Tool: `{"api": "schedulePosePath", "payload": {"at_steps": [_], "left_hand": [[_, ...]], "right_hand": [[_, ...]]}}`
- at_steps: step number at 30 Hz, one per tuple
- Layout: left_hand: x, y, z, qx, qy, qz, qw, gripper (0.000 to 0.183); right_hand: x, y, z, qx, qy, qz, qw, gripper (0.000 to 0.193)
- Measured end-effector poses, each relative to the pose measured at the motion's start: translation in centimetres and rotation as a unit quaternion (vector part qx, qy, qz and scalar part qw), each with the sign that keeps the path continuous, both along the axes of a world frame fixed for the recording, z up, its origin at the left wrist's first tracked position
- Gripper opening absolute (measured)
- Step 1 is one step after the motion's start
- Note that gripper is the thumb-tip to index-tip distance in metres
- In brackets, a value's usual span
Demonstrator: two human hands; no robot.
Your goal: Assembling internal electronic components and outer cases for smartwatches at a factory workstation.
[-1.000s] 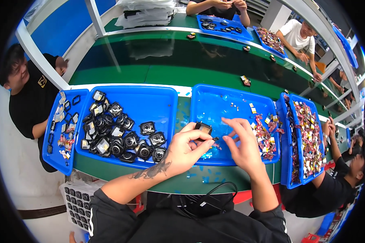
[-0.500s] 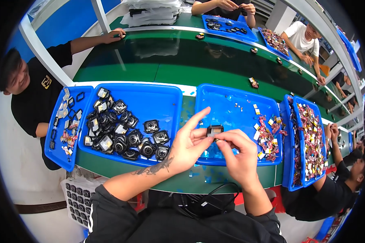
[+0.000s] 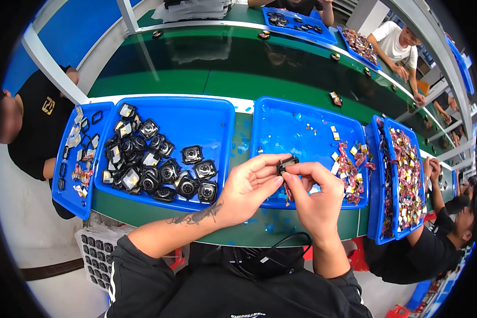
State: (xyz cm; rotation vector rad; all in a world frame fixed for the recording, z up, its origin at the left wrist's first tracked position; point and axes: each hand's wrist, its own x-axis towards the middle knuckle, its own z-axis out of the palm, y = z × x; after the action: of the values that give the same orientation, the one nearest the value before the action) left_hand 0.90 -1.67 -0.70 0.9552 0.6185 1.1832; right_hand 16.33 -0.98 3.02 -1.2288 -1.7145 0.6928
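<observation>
Left hand (image 3: 245, 195) and right hand (image 3: 320, 199) both pinch one black case (image 3: 286, 163) (partly hidden) lying between them.

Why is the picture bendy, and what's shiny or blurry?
Head view: the fisheye lens curves the belt and leaves black corners; head view: pale reflections show on the glossy belt; head view: the left hand looks crisp, the far-left face blurred.

From my remote station I saw a green bench (image 3: 270, 236) carrying one wide blue tray (image 3: 206, 122) left of the left hand (image 3: 249, 185), a second blue tray (image 3: 281, 122) just beyond the right hand (image 3: 318, 196), and blue scraps (image 3: 241, 144) between them. Well ahead of the hands, small dark parts (image 3: 335, 99) sat on a green belt (image 3: 249, 86).
</observation>
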Motion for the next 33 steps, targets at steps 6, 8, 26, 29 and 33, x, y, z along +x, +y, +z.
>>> {"api": "schedulePosePath", "payload": {"at_steps": [6, 8, 26, 29, 33], "left_hand": [[-0.1, -0.3, -0.3, 0.019, 0.029, 0.0, 0.999, 0.042], [-0.1, -0.5, -0.4, 0.013, 0.021, -0.013, 1.0, 0.043], [0.0, 0.6, -0.3, 0.008, -0.074, 0.083, 0.994, 0.04], [0.2, 0.1, -0.1, 0.036, -0.017, 0.07, 0.997, 0.04], [-1.2, 0.3, 0.6, 0.279, 0.275, 0.052, 0.919, 0.035]], "right_hand": [[0.0, -0.2, 0.5, 0.065, -0.026, 0.012, 0.997, 0.012], [0.0, -0.3, 0.6, 0.072, -0.033, 0.008, 0.997, 0.012], [1.2, -1.7, -0.4, 0.047, -0.01, 0.092, 0.995, 0.041], [1.3, -1.6, -1.0, 0.168, -0.041, 0.084, 0.981, 0.027], [1.9, -1.5, -0.2, 0.128, -0.003, 0.085, 0.988, 0.02]]}}
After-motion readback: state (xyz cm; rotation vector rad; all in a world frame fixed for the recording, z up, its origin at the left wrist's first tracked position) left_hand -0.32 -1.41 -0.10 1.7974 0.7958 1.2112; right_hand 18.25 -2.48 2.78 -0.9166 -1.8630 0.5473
